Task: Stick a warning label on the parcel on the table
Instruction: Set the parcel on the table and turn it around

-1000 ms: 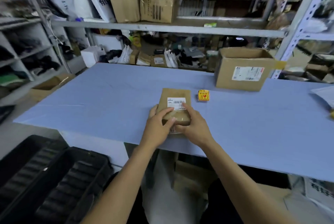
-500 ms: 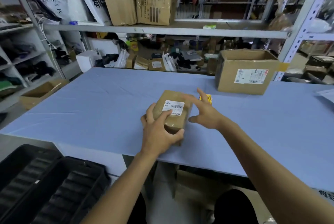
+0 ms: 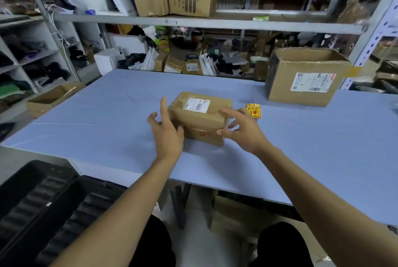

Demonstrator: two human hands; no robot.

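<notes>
A brown taped parcel with a white shipping label on top rests on the blue table. My left hand is at its left side, fingers spread, the thumb near its front face. My right hand is at its right front corner, fingers spread, the thumb touching the front edge. Neither hand grips it. A small stack of yellow warning labels with red print lies on the table just right of the parcel, partly behind my right fingers.
A large open cardboard box stands at the back right of the table. Metal shelving with boxes and clutter runs behind. Black plastic crates sit on the floor at the lower left, and a low cardboard box lies beyond the table's left edge.
The parcel now lies flat and wider across the table. My left hand has let go of it and opened. My right hand has come back from the labels to its right corner.
</notes>
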